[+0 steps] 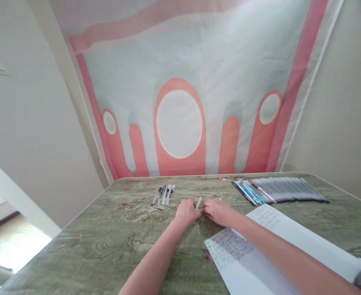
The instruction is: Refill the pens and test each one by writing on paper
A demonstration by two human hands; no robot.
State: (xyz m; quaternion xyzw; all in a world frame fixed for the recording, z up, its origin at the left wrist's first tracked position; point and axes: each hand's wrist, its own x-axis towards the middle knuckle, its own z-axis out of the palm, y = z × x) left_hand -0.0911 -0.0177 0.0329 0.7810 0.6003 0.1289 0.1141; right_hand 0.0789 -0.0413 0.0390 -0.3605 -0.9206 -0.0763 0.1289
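My left hand (188, 211) is closed around a slim whitish pen barrel (199, 202), which sticks up past the fingers at a slight tilt. Just right of it is my right hand (218, 211), its fingertips pinched together; whatever they may hold is hidden. The two hands are close but apart, low over the wooden-patterned table (113, 241). A small group of pens and loose pen parts (164, 194), some white and some dark, lies left of my left hand.
To the right, a long row of clear-barrelled pens (291, 189) lies side by side, with several coloured pens (251, 191) at its left end. Sheets of paper with handwriting (278, 254) lie under my right forearm. Behind the table hangs a pink-and-grey patterned cloth (180, 49).
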